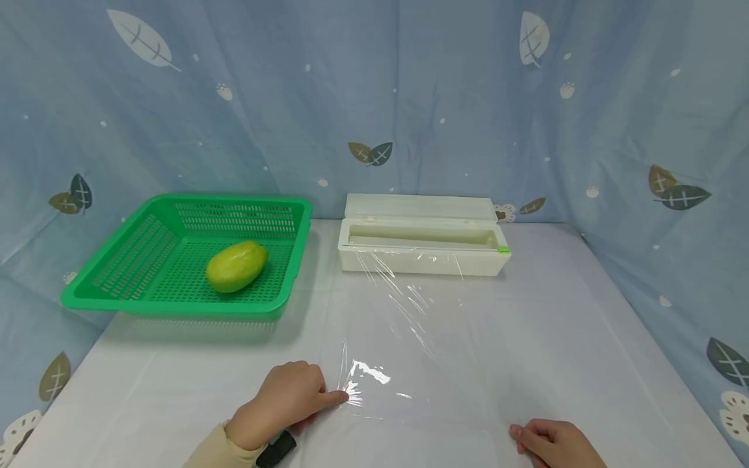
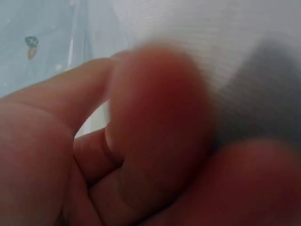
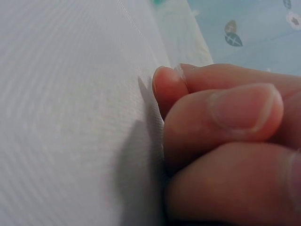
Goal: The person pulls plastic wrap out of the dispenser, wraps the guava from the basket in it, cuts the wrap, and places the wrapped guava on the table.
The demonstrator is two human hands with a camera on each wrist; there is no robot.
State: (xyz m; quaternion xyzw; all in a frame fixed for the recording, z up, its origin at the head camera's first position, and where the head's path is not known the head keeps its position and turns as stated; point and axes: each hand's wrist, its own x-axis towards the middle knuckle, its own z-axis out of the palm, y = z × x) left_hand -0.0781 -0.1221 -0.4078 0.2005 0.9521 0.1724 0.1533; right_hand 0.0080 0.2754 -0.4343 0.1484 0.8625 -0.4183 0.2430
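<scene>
A sheet of clear plastic wrap (image 1: 409, 325) runs from a white cling film dispenser (image 1: 424, 262) toward me over the table. My left hand (image 1: 287, 398) pinches its near left corner between thumb and curled fingers, where the film creases and shines. At the near right corner my right hand (image 1: 556, 443) pinches the film with thumb and forefinger. The dispenser stands at the back middle, its lid raised, with a green slider at the right end of its edge. In both wrist views the curled fingers fill much of the picture; the film itself barely shows there.
A green plastic basket (image 1: 285, 286) stands at the back left, holding a yellow-green oval fruit (image 1: 236, 266). White cloth covers the table (image 1: 585, 312). Behind it hangs a blue leaf-patterned curtain (image 1: 445, 84).
</scene>
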